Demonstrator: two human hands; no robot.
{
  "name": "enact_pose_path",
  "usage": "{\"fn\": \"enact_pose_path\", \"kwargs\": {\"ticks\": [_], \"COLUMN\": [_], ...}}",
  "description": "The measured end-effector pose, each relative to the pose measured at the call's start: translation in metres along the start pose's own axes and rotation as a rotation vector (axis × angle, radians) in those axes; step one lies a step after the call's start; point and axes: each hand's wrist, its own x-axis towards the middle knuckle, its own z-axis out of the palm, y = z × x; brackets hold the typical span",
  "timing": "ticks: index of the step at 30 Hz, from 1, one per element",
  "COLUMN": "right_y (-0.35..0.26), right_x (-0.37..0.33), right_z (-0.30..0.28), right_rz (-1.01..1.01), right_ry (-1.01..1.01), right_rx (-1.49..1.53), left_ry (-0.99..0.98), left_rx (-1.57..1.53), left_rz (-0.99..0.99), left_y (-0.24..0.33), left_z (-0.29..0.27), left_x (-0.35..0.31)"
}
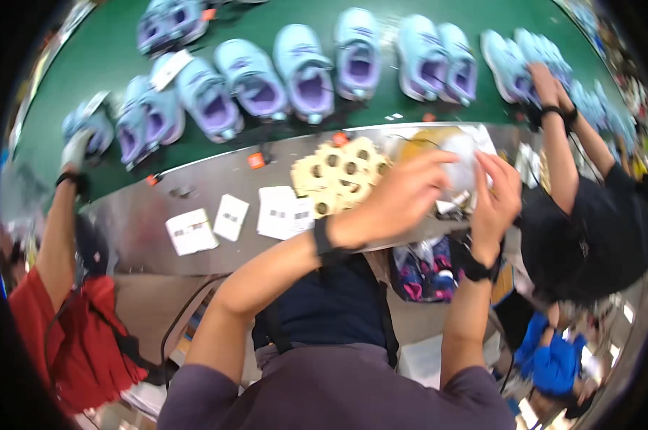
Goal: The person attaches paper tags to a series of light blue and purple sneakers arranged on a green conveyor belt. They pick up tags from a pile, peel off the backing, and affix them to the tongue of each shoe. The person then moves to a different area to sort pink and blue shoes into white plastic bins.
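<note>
My left hand is above the metal ledge, fingers bent together in a pinch. Facing it, my right hand has its thumb and fingertips drawn close. Anything between the fingertips is too small and blurred to name. Between and behind both hands sits a pale, translucent roundish thing, with a yellow round thing beside it; I cannot tell whether my fingers touch either. Left of my left hand lies a pile of cream card pieces with dark round marks. Light-blue shoes with lilac insides line the green surface beyond.
White printed labels lie in stacks on the metal ledge. Orange-tipped black items sit along its far edge. A bin of dark shoes is below. Co-workers' hands reach to shoes at left and right.
</note>
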Motion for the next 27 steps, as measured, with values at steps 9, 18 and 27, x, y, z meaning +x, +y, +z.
{"fn": "enact_pose_path", "kwargs": {"ticks": [9, 18, 27], "right_y": [-0.001, -0.017, -0.112], "right_x": [-0.01, 0.018, 0.013], "right_z": [-0.024, -0.054, 0.033], "right_rz": [0.454, 0.069, -0.039], "right_ry": [0.199, 0.306, -0.379], "right_rx": [0.437, 0.6, 0.555], "left_ry": [-0.061, 0.283, 0.761], "left_rx": [0.235, 0.028, -0.471], "left_rz": [0.045, 0.045, -0.227], "left_y": [-0.008, 0.008, 0.038], "left_z": [0.032, 0.01, -0.056], "left_x": [0.018, -0.002, -0.047]}}
